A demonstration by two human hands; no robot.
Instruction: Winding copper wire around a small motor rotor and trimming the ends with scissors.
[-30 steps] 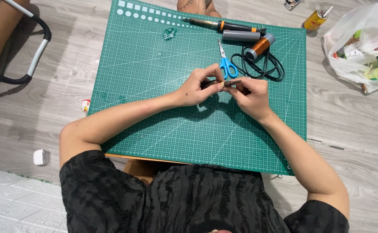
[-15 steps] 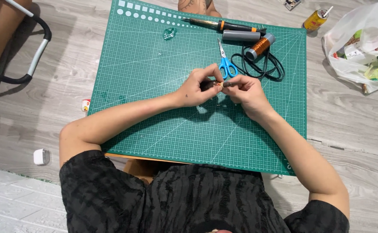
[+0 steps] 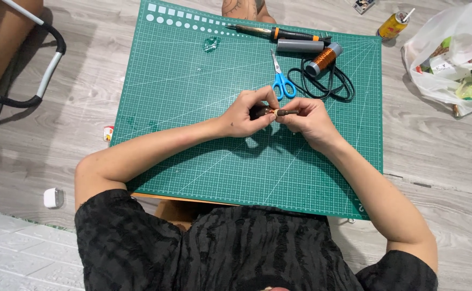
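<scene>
Grey wood floor carries a green mat (image 3: 193,140). On its far edge lie scissors (image 3: 282,82), a black cord (image 3: 333,86), a copper spool (image 3: 323,59) and a soldering iron (image 3: 279,33); a plastic bag (image 3: 452,54) sits off to the right. Mid-mat, the left hand (image 3: 247,114) and right hand (image 3: 307,117) meet, fingers pinching a small dark rod (image 3: 279,112) between them, forearms angled inward.

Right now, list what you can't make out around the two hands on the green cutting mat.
- Small dark rod-shaped piece, head view: mostly wrapped by left hand and right hand; kind unclear.
- White plastic bag: cut by the right edge.
- Yellow can: too small to identify.
</scene>
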